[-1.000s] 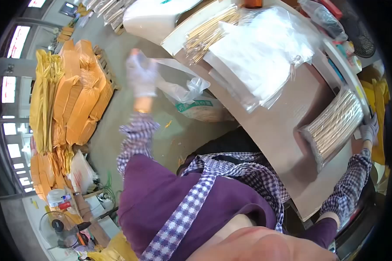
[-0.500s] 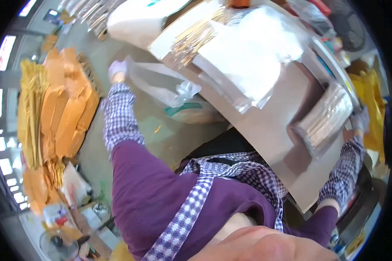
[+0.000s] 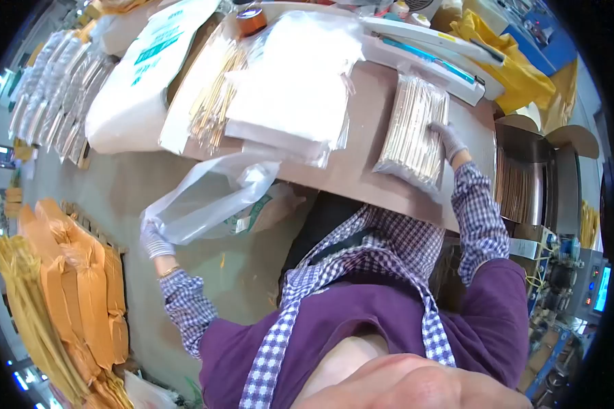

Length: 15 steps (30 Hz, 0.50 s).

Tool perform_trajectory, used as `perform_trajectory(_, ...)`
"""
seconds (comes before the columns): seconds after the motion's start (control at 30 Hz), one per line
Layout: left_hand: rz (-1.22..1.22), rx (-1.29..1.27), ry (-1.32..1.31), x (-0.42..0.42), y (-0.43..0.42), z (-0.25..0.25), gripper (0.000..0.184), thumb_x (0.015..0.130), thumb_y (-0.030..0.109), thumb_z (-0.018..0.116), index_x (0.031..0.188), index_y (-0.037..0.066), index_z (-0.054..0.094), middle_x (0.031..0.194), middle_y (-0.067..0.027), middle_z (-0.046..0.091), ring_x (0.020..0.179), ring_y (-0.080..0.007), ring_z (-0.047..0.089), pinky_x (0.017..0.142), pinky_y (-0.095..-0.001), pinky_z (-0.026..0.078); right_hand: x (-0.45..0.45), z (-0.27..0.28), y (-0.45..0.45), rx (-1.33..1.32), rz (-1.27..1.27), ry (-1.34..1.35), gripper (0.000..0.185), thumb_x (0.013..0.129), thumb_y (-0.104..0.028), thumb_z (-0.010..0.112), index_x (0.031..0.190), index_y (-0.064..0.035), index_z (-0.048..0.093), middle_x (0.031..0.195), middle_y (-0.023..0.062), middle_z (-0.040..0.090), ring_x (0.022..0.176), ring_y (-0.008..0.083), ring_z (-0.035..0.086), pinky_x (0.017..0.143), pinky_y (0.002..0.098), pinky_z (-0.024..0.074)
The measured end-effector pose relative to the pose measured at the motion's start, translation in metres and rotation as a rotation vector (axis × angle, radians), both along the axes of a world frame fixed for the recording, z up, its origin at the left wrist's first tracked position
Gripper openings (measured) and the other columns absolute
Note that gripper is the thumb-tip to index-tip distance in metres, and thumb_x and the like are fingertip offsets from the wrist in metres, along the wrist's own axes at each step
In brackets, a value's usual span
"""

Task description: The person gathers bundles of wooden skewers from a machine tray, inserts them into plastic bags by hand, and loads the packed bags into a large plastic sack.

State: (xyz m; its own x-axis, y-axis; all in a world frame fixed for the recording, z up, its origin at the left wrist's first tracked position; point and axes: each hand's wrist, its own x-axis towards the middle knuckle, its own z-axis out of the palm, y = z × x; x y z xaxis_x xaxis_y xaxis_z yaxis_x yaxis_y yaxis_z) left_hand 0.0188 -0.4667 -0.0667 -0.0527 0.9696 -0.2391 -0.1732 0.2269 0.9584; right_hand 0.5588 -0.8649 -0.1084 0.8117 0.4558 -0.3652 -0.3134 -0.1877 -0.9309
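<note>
My left hand (image 3: 157, 237), in a pale glove, is closed on the edge of a clear plastic bag (image 3: 187, 228). The bag hangs slack between the hand and the table's edge. My right hand (image 3: 450, 141), also gloved, grips the right side of a clear pack of thin wooden sticks (image 3: 413, 129), its fingers lying over the pack's edge. The pack is on the brown table (image 3: 320, 176) near its right end; the thumb is hard to see. A stack of flat clear bags (image 3: 290, 82) lies on the table between my hands.
Loose wooden sticks (image 3: 215, 95) and a roll of orange tape (image 3: 251, 22) are on the table's left part. A white sealer-like device (image 3: 430, 44) stands behind the pack. An open carton (image 3: 518, 180) is at right; a large white sack (image 3: 143, 82) at left. Orange bundles (image 3: 82, 273) lie on the floor.
The view has turned to the right. My right hand has come from beyond the pack onto its right side. The left hand still holds the plastic bag, which now spreads wider.
</note>
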Motion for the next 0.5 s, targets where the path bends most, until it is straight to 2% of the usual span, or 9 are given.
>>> perform_trajectory(0.1,-0.053,0.21,0.096,-0.009,-0.013,-0.018,0.009,0.082,0.014,0.049,0.083,0.009,0.057,0.062,0.0034,0.045,0.051,-0.0068,0.042,0.042,-0.0216,0.033,-0.064,-0.004,0.016,0.286,-0.062,0.08,0.045,0.067,-0.01,0.058,0.108,0.0063,0.047,0.088,0.0122,0.057,0.077,0.0212,0.059,0.065,0.03,0.0512)
perform_trajectory(0.17,-0.095,0.293,0.135,-0.014,-0.012,-0.033,0.008,0.083,0.013,0.049,0.083,0.01,0.057,0.059,0.0049,0.043,0.049,-0.0064,0.039,0.04,-0.0208,0.03,-0.086,-0.008,0.035,0.317,-0.053,0.104,0.048,0.067,-0.009,0.057,0.111,0.0064,0.045,0.09,0.0131,0.056,0.081,0.0222,0.058,0.068,0.0313,0.0512)
perform_trajectory(0.2,-0.057,0.128,-0.012,-0.01,-0.015,-0.023,0.008,0.083,0.014,0.05,0.083,0.007,0.055,0.063,0.0028,0.044,0.055,-0.0096,0.045,0.046,-0.0241,0.037,-0.103,-0.011,0.049,0.354,-0.071,0.135,0.051,0.067,-0.008,0.057,0.113,0.0065,0.042,0.092,0.014,0.055,0.086,0.0231,0.057,0.072,0.0326,0.0511)
perform_trajectory(0.23,-0.033,0.761,0.613,-0.032,0.006,-0.069,0.022,0.083,0.031,0.05,0.083,0.01,0.054,0.071,0.0029,0.047,0.064,-0.0077,0.045,0.054,-0.0257,0.039,-0.139,0.02,0.069,0.526,-0.038,0.207,0.039,0.068,-0.01,0.06,0.104,0.0029,0.05,0.09,0.0145,0.056,0.087,0.0228,0.055,0.08,0.0356,0.0479)
perform_trajectory(0.27,-0.04,0.771,0.711,-0.033,0.006,-0.067,0.02,0.082,0.03,0.053,0.082,0.009,0.053,0.071,0.0033,0.047,0.065,-0.0088,0.047,0.056,-0.0254,0.04,-0.162,0.045,0.088,0.575,0.002,0.245,0.034,0.069,-0.01,0.06,0.1,0.0014,0.052,0.09,0.0126,0.057,0.087,0.0216,0.055,0.081,0.0353,0.0474)
perform_trajectory(0.33,-0.032,0.412,0.494,-0.018,0.002,-0.049,0.021,0.081,0.026,0.058,0.088,0.006,0.056,0.071,0.003,0.05,0.065,-0.0092,0.048,0.057,-0.025,0.041,-0.192,0.071,0.121,0.62,0.05,0.301,0.029,0.069,-0.01,0.059,0.096,0.0,0.054,0.089,0.0107,0.057,0.087,0.0204,0.054,0.083,0.0349,0.0469)
perform_trajectory(0.4,-0.058,0.43,0.53,0.004,-0.024,-0.012,0.026,0.08,0.025,0.059,0.091,0.002,0.057,0.081,-0.0017,0.055,0.067,-0.0105,0.048,0.061,-0.0261,0.041,-0.21,0.076,0.15,0.962,0.178,0.35,0.017,0.071,-0.009,0.058,0.087,-0.0024,0.057,0.087,0.0065,0.058,0.086,0.0175,0.055,0.083,0.0334,0.0459)
perform_trajectory(0.43,-0.102,0.458,0.545,0.01,-0.033,-0.003,0.031,0.079,0.025,0.061,0.095,-0.002,0.058,0.091,-0.0065,0.06,0.069,-0.0119,0.049,0.066,-0.0273,0.042,-0.21,0.064,0.171,0.975,0.257,0.248,0.01,0.073,-0.009,0.057,0.081,-0.0037,0.058,0.083,0.0045,0.058,0.084,0.0158,0.054,0.082,0.0327,0.0448)
perform_trajectory(0.5,-0.097,0.381,0.385,0.008,-0.036,-0.005,0.029,0.08,0.024,0.06,0.094,-0.002,0.06,0.089,-0.006,0.061,0.065,-0.0109,0.048,0.062,-0.0262,0.042,-0.256,0.091,0.207,0.973,0.31,0.418,0.011,0.071,-0.005,0.057,0.082,-0.0033,0.057,0.079,0.0058,0.058,0.081,0.0167,0.054,0.079,0.0316,0.0447)
